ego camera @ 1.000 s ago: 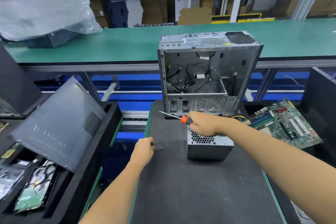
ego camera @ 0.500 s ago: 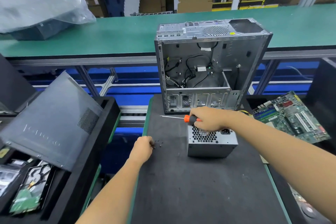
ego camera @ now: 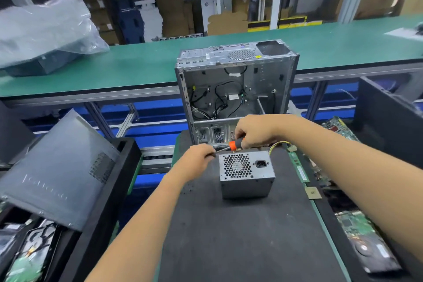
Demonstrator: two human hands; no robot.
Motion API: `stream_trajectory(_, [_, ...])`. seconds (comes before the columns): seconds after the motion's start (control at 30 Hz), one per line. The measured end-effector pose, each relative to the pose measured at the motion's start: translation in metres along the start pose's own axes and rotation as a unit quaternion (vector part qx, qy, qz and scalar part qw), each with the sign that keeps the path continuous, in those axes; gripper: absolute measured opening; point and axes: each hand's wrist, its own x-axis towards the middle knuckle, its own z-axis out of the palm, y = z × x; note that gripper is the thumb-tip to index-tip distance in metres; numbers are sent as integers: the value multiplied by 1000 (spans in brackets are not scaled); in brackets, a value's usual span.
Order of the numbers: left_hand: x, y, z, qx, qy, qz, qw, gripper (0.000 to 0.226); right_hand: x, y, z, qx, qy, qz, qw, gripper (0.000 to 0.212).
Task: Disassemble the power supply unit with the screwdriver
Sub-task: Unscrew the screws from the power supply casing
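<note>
One long green conveyor (ego camera: pixel 148 64) runs across the far side, with one plastic-wrapped box (ego camera: pixel 43 36) lying on it at the far left. Nearer, one dark work mat (ego camera: pixel 240 236) fills the middle. At its far end stands one open computer case (ego camera: pixel 238 89), upright, with loose black cables inside. One grey side panel (ego camera: pixel 55 171) leans tilted in the black bin at the left. At the right lie two green circuit boards, one far (ego camera: pixel 338 128) and one near (ego camera: pixel 357 229).

One power supply (ego camera: pixel 246 173) sits on the mat just in front of the case, fan grille and socket facing up, yellow wires trailing off its far right corner. One screwdriver (ego camera: pixel 231 145) hangs above its far left corner. The right hand (ego camera: pixel 254 130) is clenched round the orange-and-black handle. The left hand (ego camera: pixel 196 160) pinches the thin metal shaft near its tip, fingers curled. A few small dark screws (ego camera: pixel 186 190) lie on the mat, just left of the power supply; too small to count.
</note>
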Motion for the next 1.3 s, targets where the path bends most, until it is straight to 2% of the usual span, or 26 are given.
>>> stream_trajectory(0.1, [4, 24, 11, -13, 3, 15, 1000, 10, -23, 5, -10, -3, 34, -6, 999, 13])
stream_trajectory(0.27, [6, 55, 36, -50, -33, 57, 997, 18, -53, 11, -20, 41, 214, -30, 976, 16])
stream_trajectory(0.33, [8, 64, 45, -67, -40, 66, 995, 17, -58, 10, -16, 36, 235, -27, 971, 18])
stream_trajectory(0.43, [10, 67, 54, -90, -58, 54, 993, 9, -60, 10, -5, 31, 232, -8, 972, 18])
stream_trajectory(0.6, [7, 63, 59, -118, -30, 47, 991, 15, -60, 8, 1, 31, 227, 1, 973, 17])
stream_trajectory(1.0, [0, 62, 69, -104, 8, 67, 992, 10, -61, 3, 2, -11, 209, -2, 978, 20])
stream_trajectory(1.17, [-2, 65, 70, -119, 24, 58, 991, 12, -54, -7, 2, -131, 175, 10, 976, 36])
stream_trajectory(1.3, [-5, 60, 70, -164, 22, 49, 985, 13, -49, -9, -3, -99, 122, 19, 987, 37])
